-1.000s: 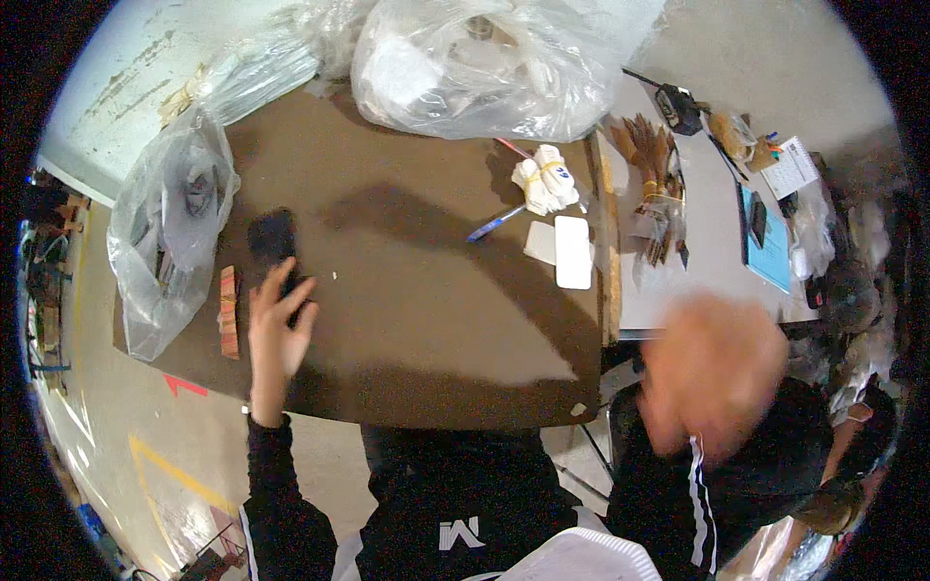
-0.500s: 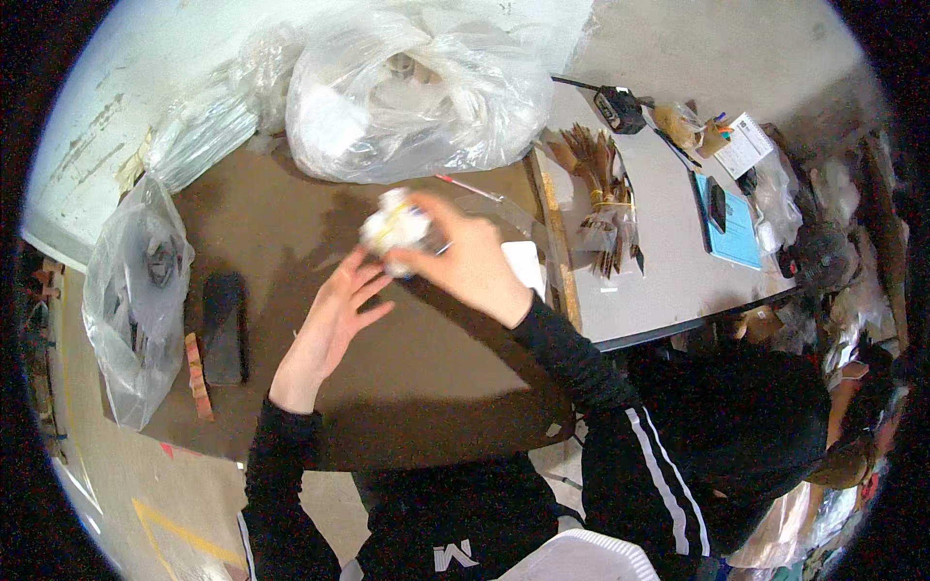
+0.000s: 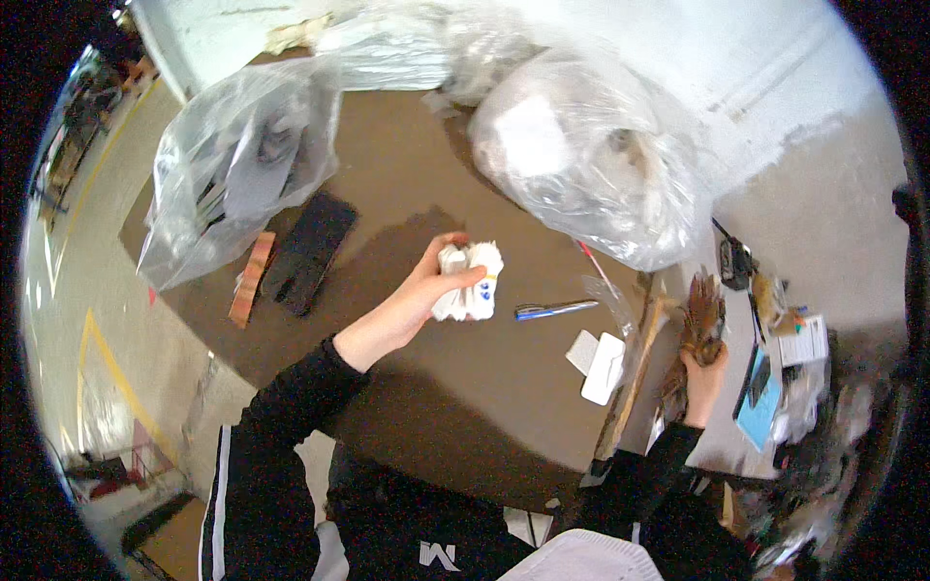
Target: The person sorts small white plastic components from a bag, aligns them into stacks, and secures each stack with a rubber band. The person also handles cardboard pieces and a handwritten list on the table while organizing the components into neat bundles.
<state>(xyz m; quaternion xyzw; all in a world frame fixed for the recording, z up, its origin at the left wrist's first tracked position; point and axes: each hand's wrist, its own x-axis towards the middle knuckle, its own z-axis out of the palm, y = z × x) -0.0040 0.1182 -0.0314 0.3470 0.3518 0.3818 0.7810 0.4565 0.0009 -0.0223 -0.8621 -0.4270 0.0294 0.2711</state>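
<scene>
white bundle (image 3: 481, 300) now in left fingers (image 3: 461, 280), right fingers (image 3: 716, 355) now on brown strips (image 3: 702, 315)

Blue marking (image 3: 485, 290) on the white bundle (image 3: 489, 259); white letter-like logo (image 3: 438, 555) on black garment (image 3: 387, 523)

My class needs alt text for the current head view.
A person's left hand holds a white bundle over a brown table; the right hand grasps a bunch of brown strips at the grey table alongside. Clear plastic bags and a pen lie nearby.
</scene>
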